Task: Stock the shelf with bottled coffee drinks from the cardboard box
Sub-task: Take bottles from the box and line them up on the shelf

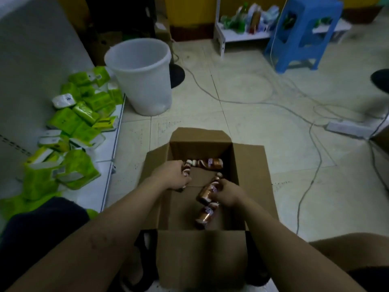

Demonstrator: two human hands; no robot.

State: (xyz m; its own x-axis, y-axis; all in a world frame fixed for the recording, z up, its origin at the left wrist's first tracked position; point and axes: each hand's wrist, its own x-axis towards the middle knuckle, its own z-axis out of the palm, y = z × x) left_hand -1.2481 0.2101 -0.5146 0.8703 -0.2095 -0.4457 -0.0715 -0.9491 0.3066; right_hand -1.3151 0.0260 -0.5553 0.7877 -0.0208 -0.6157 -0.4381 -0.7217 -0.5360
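An open cardboard box [250, 165] stands on the floor in front of me with its flaps spread. Several brown bottled coffee drinks lie inside. My left hand [171, 178] is closed around one bottle [187, 170] near the box's left wall. My right hand [229, 193] grips a second bottle [209, 189] in the middle of the box. A third bottle [210, 163] lies along the far wall, and another [206, 214] rests loose below my right hand. The low white shelf [117, 131] runs along the left.
Green tissue packs [84, 114] are piled on the shelf at left. A translucent white bucket [143, 74] stands beyond the box. Cables [311, 127] and a power strip [347, 128] cross the tiled floor at right. A blue stool [303, 32] stands at the back.
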